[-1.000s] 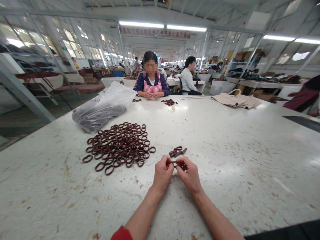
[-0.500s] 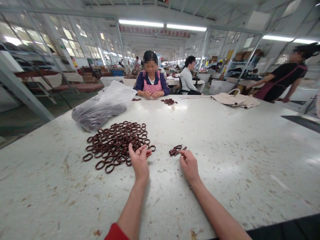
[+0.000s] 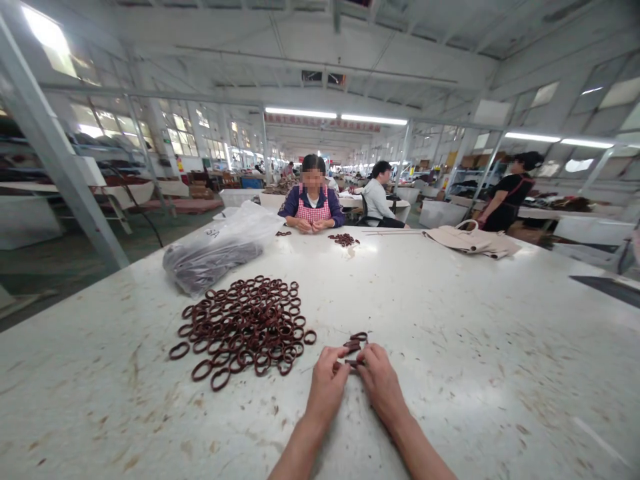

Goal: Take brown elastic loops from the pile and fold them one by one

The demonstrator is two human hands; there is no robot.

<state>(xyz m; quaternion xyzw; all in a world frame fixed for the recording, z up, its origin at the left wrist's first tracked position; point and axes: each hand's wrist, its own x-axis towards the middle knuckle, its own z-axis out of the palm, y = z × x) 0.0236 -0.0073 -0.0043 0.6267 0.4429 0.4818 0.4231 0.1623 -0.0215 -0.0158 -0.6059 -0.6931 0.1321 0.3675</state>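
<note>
My left hand and my right hand are close together over the white table. Their fingertips pinch the two ends of a flattened dark brown loop, which lies level between them. Just beyond the fingers sits a small group of flattened brown loops, partly hidden by my hands. To the left of my left hand spreads a large pile of brown ring-shaped loops, most of them round and open. The loops look like leather, though the material is hard to confirm.
A clear plastic bag with dark contents lies behind the pile. Across the table a person in a checked apron handles small brown pieces. Beige bag pieces rest at the far right. A dark flat item lies at the right edge.
My left hand has moved right, from beside the pile to the small group, and now grips a loop together with my right hand. The view has tilted upward.
</note>
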